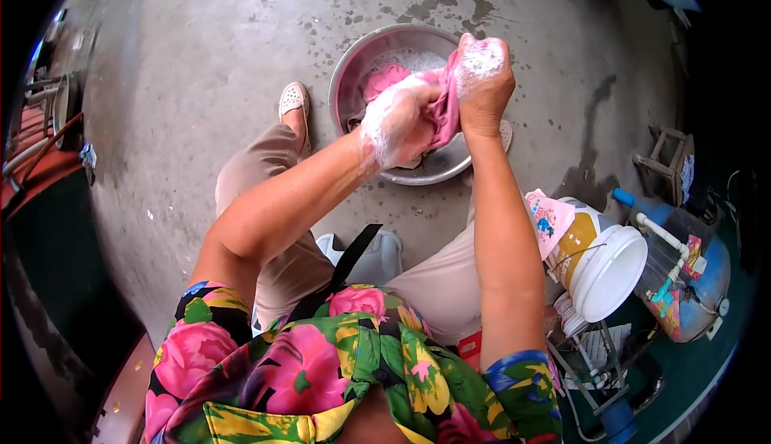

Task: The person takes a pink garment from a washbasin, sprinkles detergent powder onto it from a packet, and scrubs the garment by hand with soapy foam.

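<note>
Over a round metal basin (341,83) of sudsy water, both my hands are on a wet pink cloth (446,111). My left hand (399,119), covered in white foam, is wrapped round the cloth's lower part. Higher and to the right, my right hand (484,83) is closed in a fist round its upper end, with foam over the knuckles. The cloth is bunched and stretched between the two. More pink cloth (385,80) lies in the suds, and darker cloth shows partly behind my left wrist.
Wet patches mark the concrete floor (201,59). At the right are a white bucket (614,271), a blue tank (699,307) with pipes and a small wooden stool (666,163). A pale plastic seat (385,255) is between my legs. Red and metal items stand far left.
</note>
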A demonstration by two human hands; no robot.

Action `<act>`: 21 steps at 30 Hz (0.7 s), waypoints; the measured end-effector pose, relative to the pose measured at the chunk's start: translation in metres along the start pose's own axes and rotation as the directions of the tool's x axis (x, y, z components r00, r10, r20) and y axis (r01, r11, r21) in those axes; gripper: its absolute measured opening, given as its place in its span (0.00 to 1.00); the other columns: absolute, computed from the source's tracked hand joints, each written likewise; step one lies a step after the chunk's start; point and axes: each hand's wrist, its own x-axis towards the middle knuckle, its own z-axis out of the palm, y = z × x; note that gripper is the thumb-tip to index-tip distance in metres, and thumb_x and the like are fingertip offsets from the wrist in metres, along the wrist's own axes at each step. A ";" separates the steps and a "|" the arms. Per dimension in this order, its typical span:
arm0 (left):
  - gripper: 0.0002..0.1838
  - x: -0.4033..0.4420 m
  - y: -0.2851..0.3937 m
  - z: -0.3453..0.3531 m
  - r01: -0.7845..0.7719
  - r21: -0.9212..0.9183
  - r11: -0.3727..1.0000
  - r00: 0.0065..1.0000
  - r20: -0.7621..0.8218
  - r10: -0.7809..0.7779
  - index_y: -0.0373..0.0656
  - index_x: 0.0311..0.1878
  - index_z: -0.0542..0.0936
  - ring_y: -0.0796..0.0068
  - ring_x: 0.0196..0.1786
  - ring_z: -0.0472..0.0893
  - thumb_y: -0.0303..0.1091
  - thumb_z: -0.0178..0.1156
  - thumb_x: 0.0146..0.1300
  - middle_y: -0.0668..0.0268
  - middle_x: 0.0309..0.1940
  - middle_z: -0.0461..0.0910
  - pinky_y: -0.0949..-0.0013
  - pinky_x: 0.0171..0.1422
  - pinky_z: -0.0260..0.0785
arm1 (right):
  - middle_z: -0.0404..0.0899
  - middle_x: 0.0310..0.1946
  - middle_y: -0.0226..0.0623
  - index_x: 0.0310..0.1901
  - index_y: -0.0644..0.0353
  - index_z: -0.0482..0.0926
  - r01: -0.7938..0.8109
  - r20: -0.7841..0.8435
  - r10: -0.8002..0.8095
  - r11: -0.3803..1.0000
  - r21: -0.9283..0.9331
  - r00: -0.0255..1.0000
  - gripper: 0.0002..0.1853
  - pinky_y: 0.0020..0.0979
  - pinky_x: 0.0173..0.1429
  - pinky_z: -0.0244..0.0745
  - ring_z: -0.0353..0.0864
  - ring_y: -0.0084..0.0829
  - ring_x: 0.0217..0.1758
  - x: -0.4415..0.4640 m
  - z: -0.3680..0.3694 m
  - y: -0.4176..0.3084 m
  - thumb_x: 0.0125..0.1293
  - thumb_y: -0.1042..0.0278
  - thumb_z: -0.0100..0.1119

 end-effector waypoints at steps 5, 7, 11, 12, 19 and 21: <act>0.21 0.016 0.038 -0.004 -0.166 0.050 0.985 0.957 -0.234 0.173 0.37 0.56 0.61 0.63 0.59 0.65 0.40 0.38 0.66 0.55 0.57 0.64 0.63 0.61 0.59 | 0.71 0.25 0.38 0.31 0.57 0.69 0.548 0.112 -0.553 0.833 0.077 0.825 0.10 0.36 0.29 0.70 0.74 0.42 0.28 -0.063 0.019 -0.033 0.52 0.65 0.60; 0.21 0.018 0.030 -0.019 -0.106 0.040 0.994 0.967 -0.227 0.113 0.37 0.55 0.64 0.64 0.57 0.66 0.42 0.40 0.65 0.56 0.55 0.66 0.62 0.61 0.59 | 0.72 0.23 0.39 0.30 0.57 0.69 0.740 0.085 -0.740 0.672 0.035 0.667 0.09 0.39 0.26 0.68 0.74 0.43 0.24 -0.055 0.023 -0.018 0.53 0.66 0.58; 0.20 -0.002 0.020 -0.003 0.096 -0.095 0.991 0.985 -0.137 -0.109 0.37 0.49 0.70 0.65 0.54 0.69 0.44 0.39 0.65 0.59 0.47 0.73 0.59 0.63 0.54 | 0.77 0.24 0.44 0.30 0.63 0.69 0.199 -0.034 -0.197 0.978 0.065 0.980 0.07 0.30 0.29 0.71 0.78 0.33 0.27 -0.010 0.008 -0.003 0.58 0.69 0.54; 0.21 0.000 0.028 -0.005 0.077 -0.102 0.992 0.995 -0.056 -0.084 0.37 0.50 0.69 0.64 0.55 0.68 0.44 0.37 0.65 0.58 0.49 0.71 0.59 0.64 0.53 | 0.77 0.25 0.41 0.34 0.64 0.71 0.194 -0.033 -0.191 0.972 0.130 0.981 0.08 0.28 0.30 0.70 0.76 0.28 0.27 -0.003 0.007 0.006 0.58 0.68 0.55; 0.23 0.002 0.064 -0.006 -0.101 0.046 0.994 0.990 -0.095 0.105 0.36 0.52 0.68 0.64 0.54 0.67 0.46 0.36 0.66 0.55 0.50 0.70 0.61 0.63 0.54 | 0.76 0.29 0.28 0.41 0.68 0.75 -0.145 0.610 -0.046 0.954 0.261 0.791 0.11 0.19 0.38 0.69 0.72 0.18 0.29 -0.023 -0.018 -0.014 0.57 0.74 0.56; 0.23 -0.002 0.065 -0.007 -0.111 0.173 0.979 0.982 -0.130 0.134 0.37 0.51 0.68 0.65 0.53 0.68 0.46 0.37 0.66 0.55 0.49 0.70 0.61 0.62 0.56 | 0.76 0.28 0.28 0.39 0.68 0.75 0.020 0.611 -0.159 0.973 0.228 0.775 0.09 0.19 0.37 0.69 0.73 0.18 0.29 -0.019 -0.022 -0.001 0.57 0.75 0.56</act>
